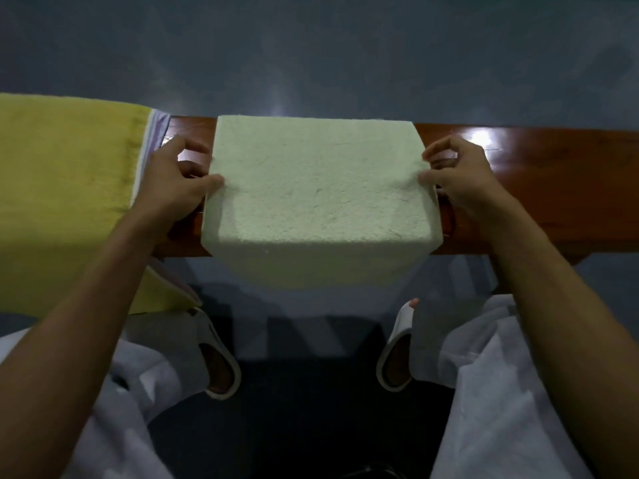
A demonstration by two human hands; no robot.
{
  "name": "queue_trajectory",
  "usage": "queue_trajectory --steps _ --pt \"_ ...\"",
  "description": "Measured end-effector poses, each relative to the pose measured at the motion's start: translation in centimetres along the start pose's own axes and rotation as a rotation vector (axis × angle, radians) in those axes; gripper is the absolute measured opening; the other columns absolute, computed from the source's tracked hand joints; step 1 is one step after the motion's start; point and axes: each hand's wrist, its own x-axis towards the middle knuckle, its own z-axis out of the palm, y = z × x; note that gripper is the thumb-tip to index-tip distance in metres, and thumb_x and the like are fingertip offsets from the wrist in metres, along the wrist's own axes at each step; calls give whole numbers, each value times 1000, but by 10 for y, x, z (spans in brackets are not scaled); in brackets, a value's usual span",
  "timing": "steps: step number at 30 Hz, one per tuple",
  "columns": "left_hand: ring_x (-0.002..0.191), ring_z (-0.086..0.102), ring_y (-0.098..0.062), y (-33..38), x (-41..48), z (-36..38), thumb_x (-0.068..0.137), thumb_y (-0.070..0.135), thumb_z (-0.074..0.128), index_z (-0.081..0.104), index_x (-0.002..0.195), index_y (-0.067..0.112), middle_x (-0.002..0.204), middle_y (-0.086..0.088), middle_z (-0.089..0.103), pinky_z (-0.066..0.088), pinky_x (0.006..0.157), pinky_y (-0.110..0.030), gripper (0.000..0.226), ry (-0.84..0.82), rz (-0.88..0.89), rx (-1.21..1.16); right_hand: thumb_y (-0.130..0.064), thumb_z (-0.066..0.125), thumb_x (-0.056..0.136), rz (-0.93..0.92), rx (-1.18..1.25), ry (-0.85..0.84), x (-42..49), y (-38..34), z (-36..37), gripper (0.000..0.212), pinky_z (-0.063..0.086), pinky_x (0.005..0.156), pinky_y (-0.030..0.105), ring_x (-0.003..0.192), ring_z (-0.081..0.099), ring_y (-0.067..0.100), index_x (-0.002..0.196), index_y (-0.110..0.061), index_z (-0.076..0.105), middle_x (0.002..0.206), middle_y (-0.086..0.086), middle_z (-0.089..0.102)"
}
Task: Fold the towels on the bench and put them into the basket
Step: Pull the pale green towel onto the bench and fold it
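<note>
A pale green towel [318, 188] lies across the brown wooden bench [539, 188], its near part hanging over the front edge. My left hand [173, 183] pinches the towel's left edge with thumb on top. My right hand [456, 178] pinches the right edge the same way. A yellow towel [65, 188] is draped over the bench at the left, with a whitish towel's edge [152, 140] showing under it. No basket is in view.
Grey floor [311, 57] lies beyond the bench. Below the bench are my two feet in white slippers [221, 361] and my white clothing [501, 392]. Bare bench top stretches to the right.
</note>
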Motion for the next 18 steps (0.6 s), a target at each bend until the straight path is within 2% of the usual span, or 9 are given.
queue_trajectory --steps 3,5,7,9,12,14,18 --pt "93 70 -10 1 1 0 88 9 80 68 129 22 104 2 73 54 66 -16 45 -74 41 14 -1 76 88 -78 -42 -58 -5 0 -4 30 56 78 24 103 64 10 114 -15 71 115 -3 67" --pt "93 71 -10 -2 3 1 86 11 82 72 126 18 105 -1 75 56 72 -14 42 -50 71 42 -5 78 87 -128 -95 -35 -5 1 -5 29 58 80 25 101 66 11 114 -16 73 113 -2 69" --pt "93 73 -12 -4 4 1 83 17 86 77 119 16 103 -4 77 60 82 -20 37 20 99 63 -7 82 84 -167 -160 1 -4 2 -5 32 58 80 24 98 68 12 114 -15 74 109 -1 70" --pt "92 74 -9 -4 6 -1 80 25 89 80 112 20 98 1 78 61 88 -30 34 83 105 112 -11 84 83 -196 -211 34 -4 4 -6 34 57 77 20 97 68 10 115 -14 74 106 -1 70" --pt "87 74 -7 -2 5 -7 79 29 89 81 109 21 96 2 78 62 88 -37 32 110 114 141 -17 84 84 -225 -227 95 -4 4 -9 31 58 74 14 95 69 4 115 -17 76 102 -6 72" --pt "83 74 -8 0 3 -9 78 32 89 81 106 21 93 2 78 63 84 -37 31 127 146 133 -20 84 85 -236 -208 123 -4 5 -13 30 61 77 20 94 71 3 114 -17 76 102 -7 73" --pt "75 71 -4 2 1 -10 82 27 86 82 103 18 90 2 78 56 69 -15 24 188 212 157 -21 83 86 -276 -213 178 -2 8 -17 28 63 83 31 92 73 3 113 -16 77 104 -5 75"
